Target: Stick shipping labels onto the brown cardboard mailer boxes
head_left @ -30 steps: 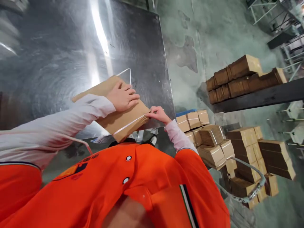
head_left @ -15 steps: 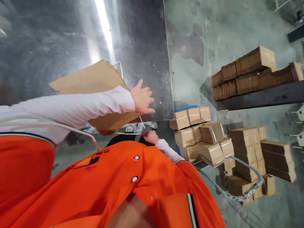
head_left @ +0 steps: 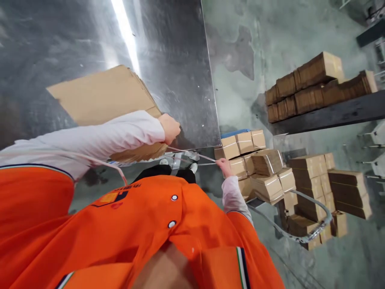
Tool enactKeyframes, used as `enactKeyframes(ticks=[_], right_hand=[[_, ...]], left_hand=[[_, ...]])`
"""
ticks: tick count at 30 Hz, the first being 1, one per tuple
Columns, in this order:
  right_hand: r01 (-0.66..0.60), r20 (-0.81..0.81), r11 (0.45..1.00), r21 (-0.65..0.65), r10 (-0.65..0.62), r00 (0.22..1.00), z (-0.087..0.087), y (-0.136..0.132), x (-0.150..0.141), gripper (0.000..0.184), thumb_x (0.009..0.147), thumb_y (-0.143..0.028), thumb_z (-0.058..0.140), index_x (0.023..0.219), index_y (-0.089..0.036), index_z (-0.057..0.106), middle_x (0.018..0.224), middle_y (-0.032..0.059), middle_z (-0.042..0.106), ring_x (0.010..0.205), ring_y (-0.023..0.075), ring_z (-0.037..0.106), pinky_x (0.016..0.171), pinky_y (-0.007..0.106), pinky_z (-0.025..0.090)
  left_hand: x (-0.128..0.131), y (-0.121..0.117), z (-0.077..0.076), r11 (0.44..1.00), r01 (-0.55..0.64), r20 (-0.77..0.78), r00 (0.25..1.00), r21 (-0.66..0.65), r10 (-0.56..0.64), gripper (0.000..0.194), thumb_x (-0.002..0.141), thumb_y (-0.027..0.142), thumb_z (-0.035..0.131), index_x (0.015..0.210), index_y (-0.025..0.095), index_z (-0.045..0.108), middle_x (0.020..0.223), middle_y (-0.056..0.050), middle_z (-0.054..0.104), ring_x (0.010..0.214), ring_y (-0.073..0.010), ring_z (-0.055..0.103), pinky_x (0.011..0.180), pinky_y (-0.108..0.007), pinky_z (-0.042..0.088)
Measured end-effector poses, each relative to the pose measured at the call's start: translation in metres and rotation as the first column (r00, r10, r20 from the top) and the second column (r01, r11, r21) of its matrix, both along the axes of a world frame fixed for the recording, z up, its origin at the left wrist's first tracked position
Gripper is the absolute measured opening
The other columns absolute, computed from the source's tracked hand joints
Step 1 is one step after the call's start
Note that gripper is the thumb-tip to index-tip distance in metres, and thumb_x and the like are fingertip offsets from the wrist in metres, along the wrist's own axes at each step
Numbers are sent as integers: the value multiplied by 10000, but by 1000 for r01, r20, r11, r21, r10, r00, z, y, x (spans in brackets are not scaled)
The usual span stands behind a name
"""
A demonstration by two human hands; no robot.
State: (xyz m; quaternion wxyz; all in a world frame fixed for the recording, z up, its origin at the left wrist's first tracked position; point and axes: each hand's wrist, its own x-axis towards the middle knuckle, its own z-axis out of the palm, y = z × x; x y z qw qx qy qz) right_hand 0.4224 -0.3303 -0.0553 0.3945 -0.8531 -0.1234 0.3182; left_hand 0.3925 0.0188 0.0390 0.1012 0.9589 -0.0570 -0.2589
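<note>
A stack of flat cardboard sheets [head_left: 105,94] lies at the table's near edge, its near part sticking out past it. My left arm reaches across the stack. At its right end my left hand [head_left: 171,128] is closed, with curled fingers; whatever they hold is hidden. Off to the right, beyond the table corner, my right hand [head_left: 225,166] pinches a thin white strap [head_left: 192,153]. The strap runs taut from the stack's near right end to my right fingers.
The metal table [head_left: 177,60] ends in a straight right edge. Strapped cardboard bundles [head_left: 267,182] stand on the floor at right, close beyond my right hand. A grey hose-like loop [head_left: 326,218] arches beside them. More cardboard stacks [head_left: 309,84] lie farther right along a dark beam [head_left: 331,114].
My left hand has gone from spread fingers to closed at the stack's end. My right hand has moved right, away from my body, drawing the strap out taut.
</note>
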Motion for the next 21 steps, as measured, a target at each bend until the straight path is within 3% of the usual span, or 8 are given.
enactKeyframes(ticks=[3, 6, 9, 11, 12, 16, 18, 21], right_hand=[[-127, 56, 991, -35, 129, 990, -10, 38, -15, 195, 864, -198, 804, 709, -156, 693, 962, 54, 740, 1092, 239, 679, 1086, 437, 537], [-287, 31, 958, 7, 287, 957, -23, 79, -39, 305, 740, -134, 802, 528, -194, 589, 874, 47, 734, 1019, 211, 657, 1091, 364, 497], [-270, -7, 963, -16, 270, 963, -30, 103, -55, 399, 867, -285, 711, 528, -218, 511, 760, 45, 674, 814, 183, 602, 894, 328, 530], [-244, -55, 969, -35, 242, 969, -29, 111, -58, 452, 946, -347, 618, 534, -230, 474, 646, 20, 596, 723, 169, 552, 793, 306, 512], [-267, -110, 964, -19, 263, 958, -27, 114, -58, 465, 954, -366, 616, 532, -228, 477, 601, 3, 563, 690, 159, 535, 750, 286, 497], [-413, -416, 897, 156, 439, 796, -15, 134, -53, 446, 897, -432, 738, 558, -191, 578, 549, -27, 580, 577, 118, 528, 608, 234, 443], [-387, -500, 902, 192, 430, 752, -10, 148, -43, 417, 906, -421, 736, 596, -175, 606, 547, -32, 580, 548, 106, 524, 594, 229, 448], [-242, -520, 956, 168, 295, 802, -11, 176, -22, 333, 981, -357, 626, 706, -169, 614, 587, -54, 562, 606, 95, 548, 679, 211, 502]], left_hand=[[0, 2, 29, 994, 89, 103, 991, -59, -83, 297, 672, 139, 830, 969, 130, 832, 1104, -128, 803, 1170, -320, 667, 1205, -598, 326], [-43, 36, 72, 955, 57, 365, 929, -291, 55, 399, 817, 403, 767, 1131, 160, 810, 1323, -101, 722, 1295, -312, 602, 1229, -514, 326], [-132, 72, 91, 776, -161, 90, 959, -609, 270, 435, 974, 553, 547, 838, 196, 755, 838, 11, 718, 768, -162, 658, 765, -254, 519], [-186, 67, 70, 651, -370, -425, 902, -663, 79, 510, 1019, 552, 474, 755, 197, 727, 746, 15, 703, 711, -160, 649, 693, -228, 513], [-203, 53, 50, 609, -509, -541, 827, -608, 150, 537, 1002, 595, 475, 754, 194, 730, 742, 0, 715, 697, -176, 646, 638, -232, 497], [-191, -51, -52, 266, -656, -325, 634, -707, 701, 597, 680, 615, 843, 1064, 165, 761, 1068, -133, 774, 1108, -328, 671, 924, -370, 553], [-164, -97, -88, -24, -663, -453, 484, -748, 749, 655, 646, 542, 909, 1150, 165, 728, 966, -108, 738, 1061, -313, 680, 917, -391, 556], [-154, -138, -109, -245, -689, -590, 321, -683, 741, 515, 847, 598, 746, 1109, 158, 701, 629, -5, 538, 649, -235, 615, 645, -361, 528]])
